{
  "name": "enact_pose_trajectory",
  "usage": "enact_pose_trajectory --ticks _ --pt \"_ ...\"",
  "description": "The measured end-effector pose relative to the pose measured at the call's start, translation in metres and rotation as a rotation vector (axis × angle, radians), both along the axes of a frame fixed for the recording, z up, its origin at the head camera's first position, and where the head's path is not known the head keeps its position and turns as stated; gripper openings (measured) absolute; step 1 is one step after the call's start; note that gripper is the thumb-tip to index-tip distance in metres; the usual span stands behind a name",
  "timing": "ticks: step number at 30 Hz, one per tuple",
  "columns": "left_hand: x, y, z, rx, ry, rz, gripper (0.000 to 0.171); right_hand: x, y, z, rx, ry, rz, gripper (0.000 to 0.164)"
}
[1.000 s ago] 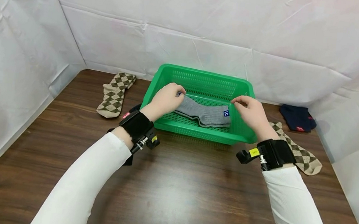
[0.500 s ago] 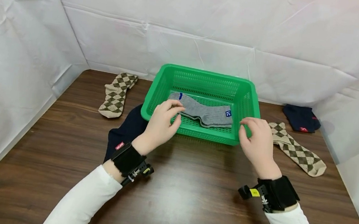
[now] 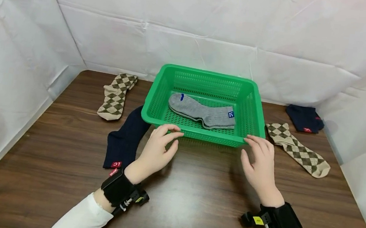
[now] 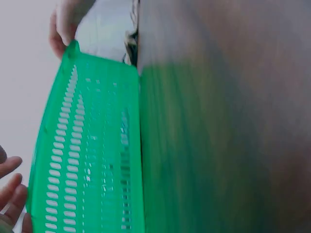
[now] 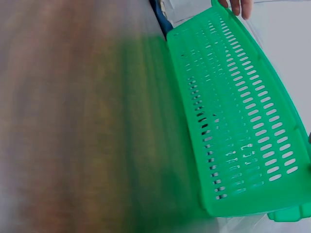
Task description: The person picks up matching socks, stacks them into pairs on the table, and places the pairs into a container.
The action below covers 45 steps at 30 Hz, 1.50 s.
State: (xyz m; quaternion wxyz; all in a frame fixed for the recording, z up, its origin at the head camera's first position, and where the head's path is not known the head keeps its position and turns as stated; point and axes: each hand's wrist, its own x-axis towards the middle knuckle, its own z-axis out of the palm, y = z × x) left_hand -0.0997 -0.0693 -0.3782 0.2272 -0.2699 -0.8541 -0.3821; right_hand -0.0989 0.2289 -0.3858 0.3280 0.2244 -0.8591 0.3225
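Observation:
A green plastic basket point(image 3: 201, 135) stands on the table with a pair of grey socks point(image 3: 200, 112) lying flat inside, blue marks at toe and cuff. At the left part of its front rim is my left hand point(image 3: 159, 147), fingers loosely bent and thumb apart. My right hand point(image 3: 260, 164) has its fingertips right at the front rim near the right corner, thumb lowered. Nothing shows between the fingers of either hand. In the left wrist view the left fingers point(image 4: 14, 194) are spread beside the rim.
Left of the basket lie an argyle sock point(image 3: 116, 97) and a navy sock point(image 3: 125, 141), partly behind the left wrist. To the right are another argyle sock point(image 3: 301, 150) and a folded navy sock point(image 3: 304, 118). White sheeting point(image 3: 213, 27) walls the table point(image 3: 179, 204) at back and sides.
Both hands have drawn back from over the grey socks inside the basket to its front rim. The grey socks lie where they were; the left navy sock shows more.

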Motion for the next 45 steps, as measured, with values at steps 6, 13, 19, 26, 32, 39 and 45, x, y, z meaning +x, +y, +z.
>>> enact_pose_trajectory --ticks 6,13,19,26,32,39,45 --pt "0.019 -0.002 -0.005 0.108 -0.197 -0.073 0.021 0.014 0.002 -0.009 -0.077 0.022 0.028 0.024" --pt "0.025 -0.006 -0.02 0.294 -0.493 -0.076 0.017 0.032 0.0 -0.016 -0.208 -0.141 0.029 0.025" --pt "0.021 -0.009 -0.033 0.442 -0.647 -0.087 0.018 0.041 0.003 -0.028 -0.355 -0.348 0.042 0.012" --pt "0.022 -0.009 -0.049 0.576 -0.832 -0.157 0.024 0.05 0.005 -0.037 -0.43 -0.539 0.037 0.011" --pt "0.025 -0.006 -0.058 0.701 -0.879 -0.207 0.029 0.05 0.007 -0.039 -0.39 -0.622 0.028 0.01" --pt "0.023 -0.004 -0.061 0.639 -0.867 -0.166 0.024 0.046 0.009 -0.044 -0.282 -0.553 0.067 0.008" --pt "0.022 -0.004 -0.063 0.57 -0.838 -0.152 0.022 0.047 0.004 -0.046 -0.145 -0.571 0.035 0.014"
